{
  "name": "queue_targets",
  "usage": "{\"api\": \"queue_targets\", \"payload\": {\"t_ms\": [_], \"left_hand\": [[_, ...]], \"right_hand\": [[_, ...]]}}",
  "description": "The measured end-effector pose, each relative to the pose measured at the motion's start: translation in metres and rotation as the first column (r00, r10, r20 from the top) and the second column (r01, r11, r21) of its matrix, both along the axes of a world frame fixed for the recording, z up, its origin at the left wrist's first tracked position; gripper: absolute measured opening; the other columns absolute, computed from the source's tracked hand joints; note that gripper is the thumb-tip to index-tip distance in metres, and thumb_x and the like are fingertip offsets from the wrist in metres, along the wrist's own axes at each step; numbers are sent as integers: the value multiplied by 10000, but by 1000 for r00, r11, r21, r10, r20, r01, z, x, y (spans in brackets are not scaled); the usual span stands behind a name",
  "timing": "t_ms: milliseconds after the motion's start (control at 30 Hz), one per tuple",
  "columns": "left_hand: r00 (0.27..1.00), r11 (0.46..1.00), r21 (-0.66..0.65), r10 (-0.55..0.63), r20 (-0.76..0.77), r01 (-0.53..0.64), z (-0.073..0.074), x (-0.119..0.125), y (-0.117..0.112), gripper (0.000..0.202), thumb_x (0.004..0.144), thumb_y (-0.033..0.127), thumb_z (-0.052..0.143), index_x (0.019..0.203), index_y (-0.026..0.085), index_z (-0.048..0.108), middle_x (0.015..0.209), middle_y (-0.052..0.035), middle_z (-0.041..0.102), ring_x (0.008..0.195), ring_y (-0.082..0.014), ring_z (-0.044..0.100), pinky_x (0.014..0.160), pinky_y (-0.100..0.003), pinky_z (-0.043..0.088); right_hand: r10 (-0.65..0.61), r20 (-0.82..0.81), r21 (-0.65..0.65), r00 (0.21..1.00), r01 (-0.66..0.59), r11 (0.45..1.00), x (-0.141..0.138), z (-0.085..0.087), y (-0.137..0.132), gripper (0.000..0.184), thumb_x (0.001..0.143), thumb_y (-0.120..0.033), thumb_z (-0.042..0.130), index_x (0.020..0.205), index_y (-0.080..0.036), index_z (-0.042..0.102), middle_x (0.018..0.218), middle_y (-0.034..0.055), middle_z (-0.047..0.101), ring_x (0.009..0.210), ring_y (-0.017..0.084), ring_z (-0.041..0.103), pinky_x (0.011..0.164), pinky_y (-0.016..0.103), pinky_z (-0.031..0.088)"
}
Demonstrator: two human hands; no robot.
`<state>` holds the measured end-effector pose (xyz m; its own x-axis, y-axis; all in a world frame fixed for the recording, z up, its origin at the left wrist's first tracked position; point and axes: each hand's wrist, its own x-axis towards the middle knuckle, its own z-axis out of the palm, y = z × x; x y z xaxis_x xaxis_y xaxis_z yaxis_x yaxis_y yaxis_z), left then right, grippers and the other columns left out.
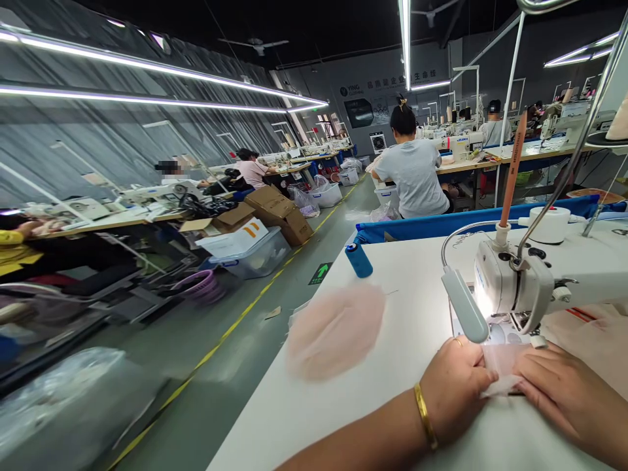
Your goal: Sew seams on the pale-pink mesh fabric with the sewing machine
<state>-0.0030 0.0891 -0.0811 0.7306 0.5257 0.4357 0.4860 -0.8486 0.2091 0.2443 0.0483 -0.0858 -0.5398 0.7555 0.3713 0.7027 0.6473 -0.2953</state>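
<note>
Just in front of the needle area of a white sewing machine (513, 278), a small piece of sheer pale pink fabric (503, 366) lies between my two hands. My left hand (454, 386), with a gold bangle at the wrist, pinches its left edge between thumb and fingers. From the other side my right hand (564, 392) presses and grips the right edge, its fingertips partly hidden under the cloth. A grey lamp head (465, 307) hangs over the machine bed and lights it. More sheer pink fabric (598, 343) lies right of my right hand.
A rounded pile of sheer pink fabric (336, 330) rests on the white table (392, 392), with a blue thread spool (359, 260) behind it. A white thread cone (549, 224) stands behind the machine. Across the aisle are cardboard boxes (279, 212); a person (415, 170) sits ahead.
</note>
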Motion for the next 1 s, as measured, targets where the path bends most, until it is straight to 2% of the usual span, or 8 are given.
{"api": "queue_targets", "payload": {"t_ms": [233,333,433,533,633,767,833,1000], "left_hand": [[999,999,14,31,-11,-30,1,1,11,63,875,159,715,835,192,750,791,-32,598,722,-177,540,668,-311,421],[999,999,-19,43,-13,-43,2,0,15,81,898,183,701,832,192,746,860,-53,635,803,-200,592,716,-322,464],[1000,996,-91,22,-4,-22,3,0,19,79,866,151,704,892,204,757,921,-55,685,857,-212,628,766,-326,500],[997,984,-181,6,72,7,4,0,23,156,907,147,643,969,216,769,898,-44,707,856,-203,650,796,-315,523],[988,965,-260,10,157,32,7,1,27,229,990,190,551,968,214,778,888,-47,717,861,-197,663,818,-305,536],[989,951,-308,23,145,23,10,1,31,285,1018,217,509,905,206,771,881,-44,710,826,-187,646,806,-300,531],[991,959,-281,2,136,36,11,0,31,263,993,194,530,926,213,784,881,-41,707,830,-188,641,797,-300,523],[997,989,-130,-69,37,73,12,-6,14,190,868,127,667,968,226,796,1022,-42,747,911,-206,648,805,-332,488]], "right_hand": [[-61,10,-8,998,61,998,3,-11,6,257,1103,-297,431,1062,-281,684,946,45,754,806,235,682,725,359,512],[-81,16,-6,997,81,997,2,-11,8,183,1078,-332,516,1163,-305,675,976,28,771,821,240,702,726,361,532],[-61,-12,28,998,61,998,-2,-12,10,258,1040,-326,590,1288,-315,658,1129,45,792,930,257,734,779,373,567],[-67,-75,-37,995,64,997,-7,-11,13,275,1093,-272,465,1249,-318,686,1232,47,779,1018,249,740,839,380,582],[-168,-166,-166,972,141,976,-13,-3,14,328,1136,-330,383,1192,-324,706,1122,23,795,992,235,745,842,374,587],[-256,-247,-247,935,195,949,-15,7,15,343,1140,-422,387,1119,-317,713,1055,9,798,981,233,742,852,363,579],[-230,-234,-234,945,174,957,-13,7,14,347,1141,-407,374,1090,-308,703,1009,15,789,932,237,734,808,363,570],[-1,-32,-114,999,-2,993,-7,3,4,228,1089,-285,478,966,-274,670,870,21,724,787,227,663,721,349,506]]}}
